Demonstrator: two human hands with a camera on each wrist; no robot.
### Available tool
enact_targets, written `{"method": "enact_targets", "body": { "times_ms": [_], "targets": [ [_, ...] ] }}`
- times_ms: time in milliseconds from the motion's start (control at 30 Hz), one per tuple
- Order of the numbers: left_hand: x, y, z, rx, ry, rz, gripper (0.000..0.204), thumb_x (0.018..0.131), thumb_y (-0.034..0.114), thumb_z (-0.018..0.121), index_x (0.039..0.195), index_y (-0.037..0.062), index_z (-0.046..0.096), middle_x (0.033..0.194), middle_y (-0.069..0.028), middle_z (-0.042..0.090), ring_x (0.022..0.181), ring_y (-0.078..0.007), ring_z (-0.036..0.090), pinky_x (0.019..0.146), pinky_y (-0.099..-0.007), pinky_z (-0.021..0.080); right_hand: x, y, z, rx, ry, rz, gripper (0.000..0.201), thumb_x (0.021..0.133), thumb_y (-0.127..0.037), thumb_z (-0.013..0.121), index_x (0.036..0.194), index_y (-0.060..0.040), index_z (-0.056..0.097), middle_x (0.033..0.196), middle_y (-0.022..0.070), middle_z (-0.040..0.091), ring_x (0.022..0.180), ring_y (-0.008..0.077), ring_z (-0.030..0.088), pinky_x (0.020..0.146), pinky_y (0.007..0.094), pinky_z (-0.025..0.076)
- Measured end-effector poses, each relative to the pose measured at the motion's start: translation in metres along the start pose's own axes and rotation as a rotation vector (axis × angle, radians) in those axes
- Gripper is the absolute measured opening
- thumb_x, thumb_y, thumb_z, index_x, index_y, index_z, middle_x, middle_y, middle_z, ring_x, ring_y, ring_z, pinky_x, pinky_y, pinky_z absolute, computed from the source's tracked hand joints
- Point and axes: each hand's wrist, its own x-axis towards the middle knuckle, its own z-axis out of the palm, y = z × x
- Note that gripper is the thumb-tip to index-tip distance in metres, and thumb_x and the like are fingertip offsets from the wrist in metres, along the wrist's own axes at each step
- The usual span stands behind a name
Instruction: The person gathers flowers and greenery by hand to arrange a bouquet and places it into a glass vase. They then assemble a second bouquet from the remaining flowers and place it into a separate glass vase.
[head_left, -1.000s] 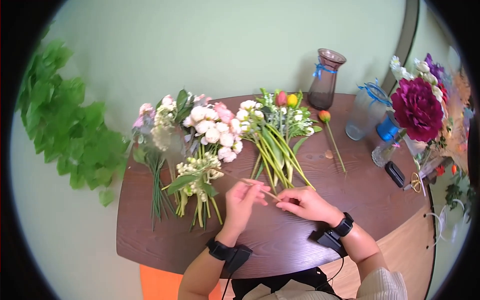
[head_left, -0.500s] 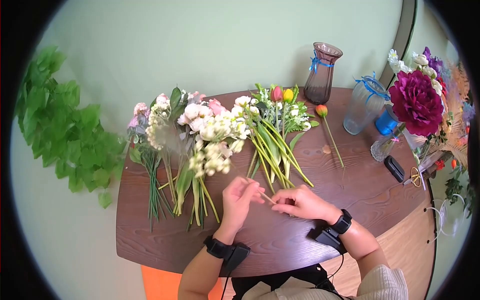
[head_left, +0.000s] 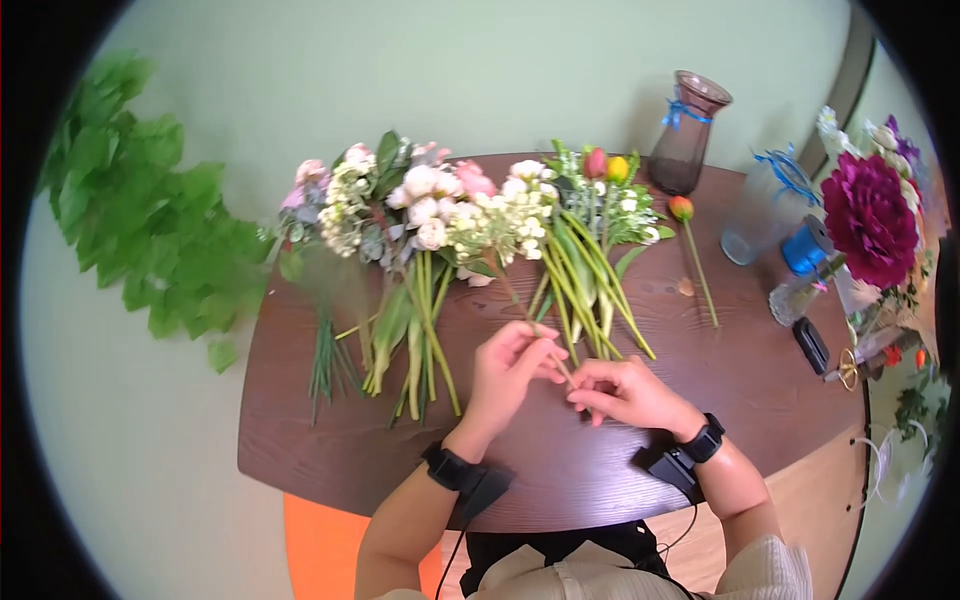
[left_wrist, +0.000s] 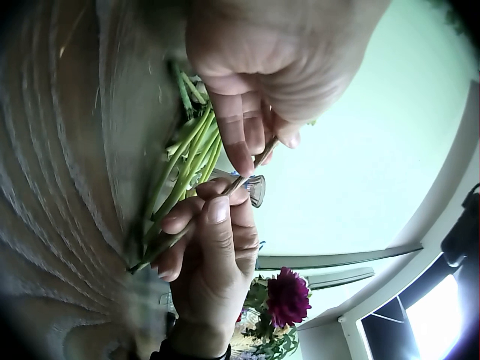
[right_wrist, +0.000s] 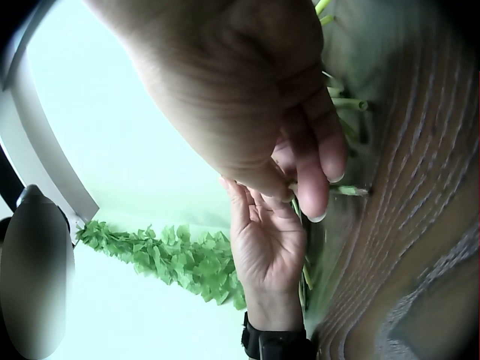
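Note:
A spray of small cream-white blossoms [head_left: 497,226] points away from me, its thin brownish stem [head_left: 512,294] running back toward my body. My left hand [head_left: 508,374] holds this stem partway down between thumb and fingers. Near the lower end, my right hand [head_left: 634,394] pinches it. The left wrist view shows both hands close together on it, with the cut end [left_wrist: 138,267] sticking out past the right hand's fingers. From the right wrist, the greenish stem tip [right_wrist: 349,190] shows beyond the fingertips. The blossoms overlap the bunches behind them in the head view.
Bunches of pale peonies [head_left: 424,207] and green-stemmed white flowers [head_left: 628,205] lie across the table. A single orange tulip [head_left: 683,210] lies to their right. Behind stand a purple glass vase [head_left: 684,140] and a clear vase [head_left: 745,225], near a blue ribbon spool [head_left: 805,247] and a large magenta bloom [head_left: 871,220].
The spray has swung from low over the left bunches up and to the right, its stem now steeper. Both hands remain on the stem. The head view has shifted slightly.

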Motion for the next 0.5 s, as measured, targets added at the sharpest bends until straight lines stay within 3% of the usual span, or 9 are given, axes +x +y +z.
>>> {"method": "enact_targets", "body": {
  "times_ms": [100,267,367,433,500],
  "targets": [
    [0.002,0.000,-0.004,0.026,-0.010,0.045,0.025,0.092,0.018,0.041,0.100,-0.0026,0.052,0.081,-0.0125,0.060,0.068,-0.0123,0.059,0.058,-0.0233,0.051,0.000,0.005,0.002,0.141,0.076,0.028,0.007,0.082,-0.007,0.058,0.087,-0.0019,0.057,0.065,0.0029,0.059,0.052,0.0094,0.059,0.045,0.0191,0.044],
    [0.009,0.012,-0.019,0.097,0.090,0.132,0.023,0.092,0.017,0.042,0.096,-0.0026,0.052,0.079,-0.0108,0.060,0.065,-0.0097,0.056,0.055,-0.0215,0.049,-0.002,0.002,0.002,0.250,0.115,-0.021,0.005,0.081,-0.003,0.058,0.084,0.0006,0.057,0.068,0.0018,0.059,0.056,0.0082,0.059,0.047,0.0184,0.045],
    [0.011,0.032,-0.034,0.270,0.274,0.362,0.011,0.088,0.006,0.047,0.092,-0.0014,0.053,0.078,-0.0103,0.060,0.066,-0.0103,0.057,0.053,-0.0205,0.047,-0.004,0.005,-0.001,0.248,0.223,-0.144,0.003,0.082,-0.001,0.056,0.084,0.0010,0.055,0.076,0.0056,0.061,0.055,0.0094,0.059,0.048,0.0188,0.046],
    [0.009,0.048,-0.051,0.441,0.496,0.503,0.009,0.086,0.007,0.050,0.091,-0.0001,0.054,0.080,-0.0079,0.060,0.072,-0.0099,0.058,0.055,-0.0191,0.047,-0.002,0.008,-0.003,0.324,0.307,-0.156,0.003,0.082,0.000,0.055,0.085,0.0007,0.054,0.076,0.0066,0.061,0.055,0.0098,0.059,0.048,0.0192,0.046],
    [0.008,0.054,-0.080,0.704,0.764,0.576,0.009,0.084,0.007,0.053,0.088,-0.0002,0.056,0.081,-0.0079,0.060,0.071,-0.0136,0.059,0.060,-0.0246,0.046,0.000,0.011,-0.007,0.388,0.451,-0.205,0.005,0.083,0.001,0.053,0.088,0.0000,0.051,0.076,0.0086,0.061,0.054,0.0102,0.058,0.048,0.0195,0.047]
  ]
}}
